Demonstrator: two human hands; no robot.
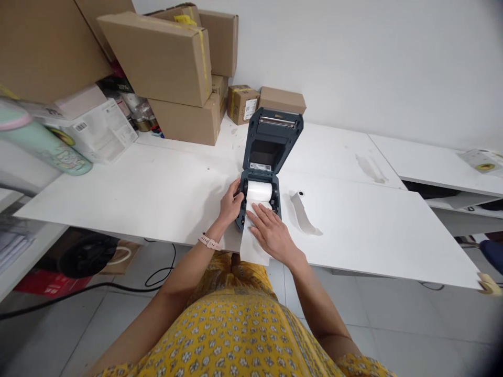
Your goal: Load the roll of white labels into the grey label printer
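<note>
1. Bottle (58,142): near the table's (157,193) left edge.
2. Left hand (231,204): bent fingers touching the printer's (258,176) left side; whether they grip, I cannot tell.
3. Printer: lid raised, at the near edge.
4. Paper roll (260,191): inside, its strip (254,247) crossing the near edge.
5. Right hand (271,231): spread flat on the strip.
6. Loose paper (302,215): right of the printer.

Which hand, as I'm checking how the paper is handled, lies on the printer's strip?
The right hand, bare-wristed, lies over the white strip trailing from the open printer. The left hand, with the pink wristband, is at the printer's left side.
</note>
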